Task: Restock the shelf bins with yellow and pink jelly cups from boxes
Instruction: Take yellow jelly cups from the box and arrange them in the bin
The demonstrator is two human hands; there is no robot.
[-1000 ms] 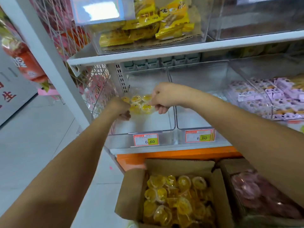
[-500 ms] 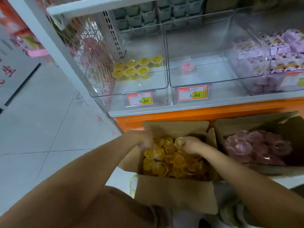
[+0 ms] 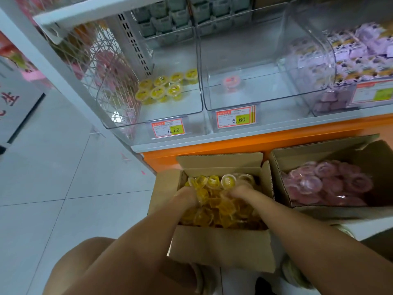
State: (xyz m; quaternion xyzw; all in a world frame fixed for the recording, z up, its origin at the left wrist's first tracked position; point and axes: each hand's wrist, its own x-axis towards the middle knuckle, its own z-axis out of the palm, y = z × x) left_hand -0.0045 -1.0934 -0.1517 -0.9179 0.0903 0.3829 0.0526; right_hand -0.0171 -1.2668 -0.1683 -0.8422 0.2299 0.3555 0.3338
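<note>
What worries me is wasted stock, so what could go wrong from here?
1. The left hand and right hand are both buried in the loose yellow jelly cups; an overfull scoop may shed cups onto the floor on the way up.
2. The left bin and middle bin sit side by side with matching price tags, so yellow cups could land beside the lone pink cup.

Yellow jelly cups (image 3: 214, 207) in brown box (image 3: 221, 245), pink jelly cups (image 3: 327, 184), orange shelf base (image 3: 234, 143), purple packets (image 3: 357, 52)

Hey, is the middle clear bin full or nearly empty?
Nearly empty: the middle bin holds a single pink jelly cup; the rest of its floor is bare.
</note>
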